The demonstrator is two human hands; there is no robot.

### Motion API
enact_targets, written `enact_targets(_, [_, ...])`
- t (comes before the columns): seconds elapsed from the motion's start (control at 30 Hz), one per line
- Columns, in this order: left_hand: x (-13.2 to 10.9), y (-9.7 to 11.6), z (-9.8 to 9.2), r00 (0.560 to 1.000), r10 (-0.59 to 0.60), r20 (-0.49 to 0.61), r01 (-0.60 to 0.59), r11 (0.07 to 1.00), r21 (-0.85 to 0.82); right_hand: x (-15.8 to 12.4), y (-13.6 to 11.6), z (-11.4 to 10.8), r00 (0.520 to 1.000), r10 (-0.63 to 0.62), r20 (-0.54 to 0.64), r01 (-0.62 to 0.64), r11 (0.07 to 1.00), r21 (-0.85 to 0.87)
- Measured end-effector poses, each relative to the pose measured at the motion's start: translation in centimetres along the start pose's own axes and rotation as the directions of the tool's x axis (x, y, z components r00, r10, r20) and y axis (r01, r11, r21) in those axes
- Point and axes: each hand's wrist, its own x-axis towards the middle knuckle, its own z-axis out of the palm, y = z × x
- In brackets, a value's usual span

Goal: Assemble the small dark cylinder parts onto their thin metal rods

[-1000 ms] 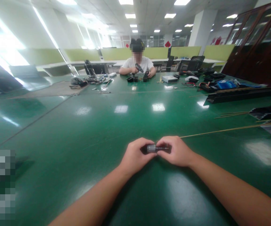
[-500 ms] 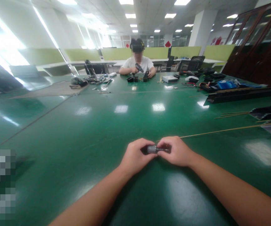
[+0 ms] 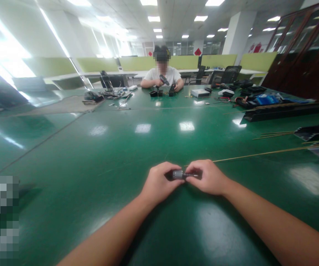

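Just above the green table (image 3: 115,147), my left hand (image 3: 159,183) is closed around a small grey metal cylinder (image 3: 177,174) with a dark back end, its thumb and forefinger on either side. A thin dark shaft (image 3: 194,175) with a bright tip sticks out to the right, in line with the cylinder. The thumb and forefinger of my right hand (image 3: 207,178) pinch the shaft close to where it leaves the cylinder. The curled fingers partly hide the piece, so its exact kind is unclear.
A thin brass-coloured rod (image 3: 259,153) runs from behind my right hand to dark channel-shaped profiles (image 3: 314,132) on the right. Across the table a person (image 3: 163,75) holds a power drill (image 3: 164,79). Tools and a white box (image 3: 200,92) lie near the far edge.
The cylinder and shaft have shifted very slightly left with my hands. Both hands keep the same grip, and the person across the table looks unchanged.
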Motion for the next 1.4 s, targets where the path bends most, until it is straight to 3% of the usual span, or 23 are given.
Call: enact_targets(1.4, [0.7,-0.6,-1.2,0.995,0.080,-0.064,-0.073,0.992,0.101,0.3,-0.2,-0.2,0.989,0.096,-0.108,-0.102,0.994,-0.046])
